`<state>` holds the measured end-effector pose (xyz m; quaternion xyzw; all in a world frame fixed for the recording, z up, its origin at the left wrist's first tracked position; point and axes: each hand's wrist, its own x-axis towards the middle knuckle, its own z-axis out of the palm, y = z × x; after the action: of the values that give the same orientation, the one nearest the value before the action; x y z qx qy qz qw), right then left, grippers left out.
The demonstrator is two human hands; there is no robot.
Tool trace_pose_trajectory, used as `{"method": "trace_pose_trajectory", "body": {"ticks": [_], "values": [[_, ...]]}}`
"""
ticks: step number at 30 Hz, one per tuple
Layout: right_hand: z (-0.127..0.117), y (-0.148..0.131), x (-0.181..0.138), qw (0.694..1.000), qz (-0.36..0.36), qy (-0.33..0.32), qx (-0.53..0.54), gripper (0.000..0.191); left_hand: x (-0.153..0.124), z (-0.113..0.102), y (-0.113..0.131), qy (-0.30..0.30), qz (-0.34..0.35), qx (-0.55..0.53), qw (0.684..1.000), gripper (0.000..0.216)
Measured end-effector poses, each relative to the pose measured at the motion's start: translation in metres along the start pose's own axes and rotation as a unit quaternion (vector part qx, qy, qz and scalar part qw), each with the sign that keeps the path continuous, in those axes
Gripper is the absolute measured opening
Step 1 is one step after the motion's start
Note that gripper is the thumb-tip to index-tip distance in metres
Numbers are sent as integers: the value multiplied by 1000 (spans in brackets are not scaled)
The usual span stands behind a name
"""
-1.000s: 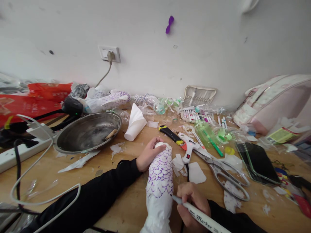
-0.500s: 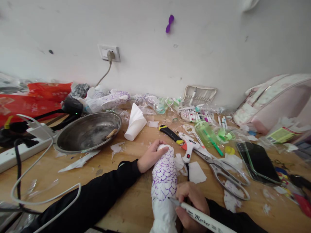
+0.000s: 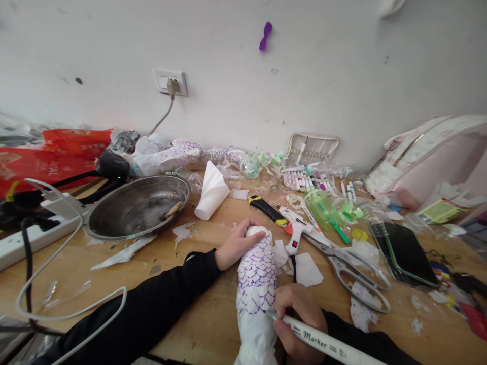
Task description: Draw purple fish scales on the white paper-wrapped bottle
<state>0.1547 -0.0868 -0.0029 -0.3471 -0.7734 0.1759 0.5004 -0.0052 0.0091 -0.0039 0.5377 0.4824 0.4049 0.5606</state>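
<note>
Light wooden table [image 3: 384, 334] is carrying heavy clutter. Round steel pan [image 3: 129, 210] is sitting far left, well apart from the work. White paper-wrapped bottle-shaped form with purple scale pattern [image 3: 257, 274] is lying at the table's near centre, long axis pointing away from the person. Large steel scissors [image 3: 350, 268] and white glue gun [image 3: 297, 233] are lying just right of it. Left hand [image 3: 236, 246] is cupping the form's far end, pinning it down. Right hand [image 3: 300, 317] is clenched round a white marker pen [image 3: 323, 344], nib touching the form just below the scale rows. Judgement: the paper skin is looking soft, so I'm advising light nib pressure, short arcs, the left hand bracing against roll, and turning the form, not the wrist.
</note>
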Motion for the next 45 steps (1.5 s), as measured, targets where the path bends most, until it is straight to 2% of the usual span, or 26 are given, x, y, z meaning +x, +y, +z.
{"method": "trace_pose_trajectory", "body": {"ticks": [10, 21, 39, 45], "values": [[3, -3, 4, 999, 3, 48, -2, 8, 0, -1, -1, 0, 2, 13, 1000, 37], [-7, 2, 6, 1000, -10, 4, 1, 9, 0, -1, -3, -8, -9, -14, 1000, 40], [-6, 12, 2, 998, 49, -10, 42, 13, -2, -2, 5, -1, 7, 15, 1000, 34], [-8, 15, 1, 996, 61, -22, 54, 13, -2, -4, 2, -9, 14, -14, 1000, 31]]}}
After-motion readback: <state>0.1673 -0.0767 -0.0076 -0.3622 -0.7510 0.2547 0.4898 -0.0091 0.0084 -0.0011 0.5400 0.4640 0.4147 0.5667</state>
